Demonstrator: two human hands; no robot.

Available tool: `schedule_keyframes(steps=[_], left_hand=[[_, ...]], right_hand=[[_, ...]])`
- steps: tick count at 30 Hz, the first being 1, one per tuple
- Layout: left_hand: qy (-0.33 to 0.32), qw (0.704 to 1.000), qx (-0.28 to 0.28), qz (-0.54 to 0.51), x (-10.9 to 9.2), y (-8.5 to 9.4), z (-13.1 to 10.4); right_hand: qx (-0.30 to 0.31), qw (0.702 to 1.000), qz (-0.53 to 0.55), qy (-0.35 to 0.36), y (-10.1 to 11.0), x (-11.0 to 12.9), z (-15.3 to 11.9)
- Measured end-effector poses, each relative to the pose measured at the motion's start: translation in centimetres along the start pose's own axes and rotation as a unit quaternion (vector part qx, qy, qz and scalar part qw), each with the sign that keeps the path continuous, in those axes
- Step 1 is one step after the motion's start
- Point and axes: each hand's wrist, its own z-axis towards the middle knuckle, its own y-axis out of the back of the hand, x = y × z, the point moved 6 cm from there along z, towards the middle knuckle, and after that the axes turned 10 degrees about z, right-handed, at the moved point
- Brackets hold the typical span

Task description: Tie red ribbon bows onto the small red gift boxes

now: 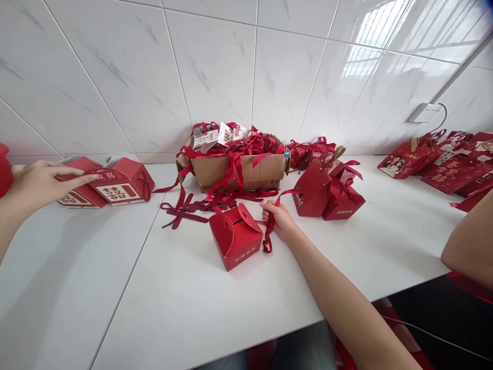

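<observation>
My right hand (pixel 280 222) is closed around a red ribbon (pixel 268 241), whose loose end hangs below the fist. Just left of it, a small red gift box (pixel 236 239) stands on the white table, its rounded top flaps folded in. At the far left, my left hand (pixel 40 180) reaches over a pair of red gift boxes with white patterned labels. Its stretched fingers lie across the top of the nearer box (pixel 129 177) and partly cover the other box (pixel 87 192). Whether they press on it I cannot tell.
A cardboard box (pixel 215 172) overflowing with red ribbons and tags stands by the tiled wall. Loose ribbon strips (pixel 185 210) lie before it. Red gift boxes (pixel 314 190) stand to the right, red bags (pixel 454 164) farther along. Another person's arm (pixel 472 246) enters at the right edge.
</observation>
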Motion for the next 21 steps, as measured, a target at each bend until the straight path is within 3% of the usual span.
schedule_keyframes(steps=[4, 7, 10, 11, 14, 21], left_hand=[[0.051, 0.997, 0.026, 0.043, 1.5, -1.1, 0.1], [0.060, 0.997, 0.020, 0.035, 0.7, -0.4, -1.0], [0.079, 0.996, 0.005, 0.033, -1.4, 1.3, -3.1], [0.048, 0.996, 0.058, 0.042, -2.7, 1.2, -4.0], [0.038, 0.997, 0.061, 0.040, -5.3, 2.4, -6.3], [-0.004, 0.997, 0.079, -0.020, -9.8, 2.7, -9.4]], right_hand=[[0.002, 1.000, 0.000, -0.002, 0.1, 0.0, 0.1], [0.003, 1.000, 0.000, -0.004, 0.1, -0.1, 0.1], [0.003, 1.000, -0.002, -0.003, 0.0, -0.1, 0.0], [0.003, 1.000, -0.003, -0.003, -0.1, 0.0, 0.0], [0.003, 1.000, -0.009, -0.007, -0.2, 0.0, -0.2], [-0.010, 1.000, -0.027, -0.012, -0.4, 0.3, -0.7]])
